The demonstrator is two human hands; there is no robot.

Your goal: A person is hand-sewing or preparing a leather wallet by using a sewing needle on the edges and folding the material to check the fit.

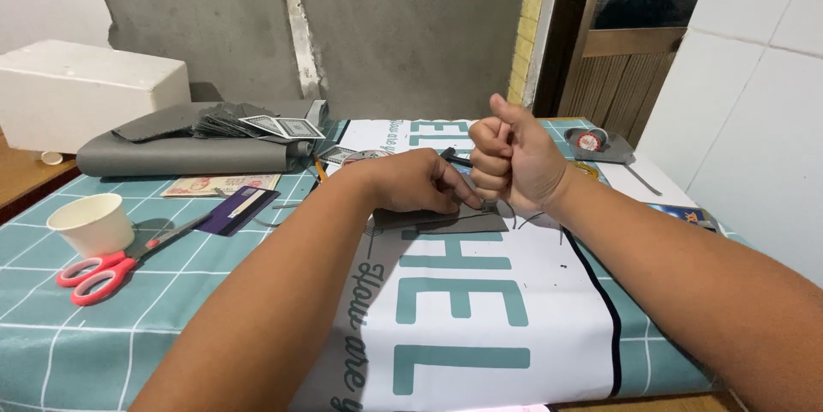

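My left hand (417, 180) presses flat on a small dark grey piece of material (463, 222) lying on a white printed sheet (480, 318). My right hand (510, 159) is clenched in a fist just above the piece's right end, thumb up, gripping a thin dark tool whose black tip (452, 155) pokes out to the left. A thin dark thread (514, 213) trails below the fist. What the tool is exactly, I cannot tell.
Red-handled scissors (107, 268) and a white paper cup (92, 222) lie at the left on the teal checked tablecloth (77, 335). A grey roll (189, 155) with playing cards (283, 127), a white foam box (86, 90) and a round tin (590, 141) stand farther back.
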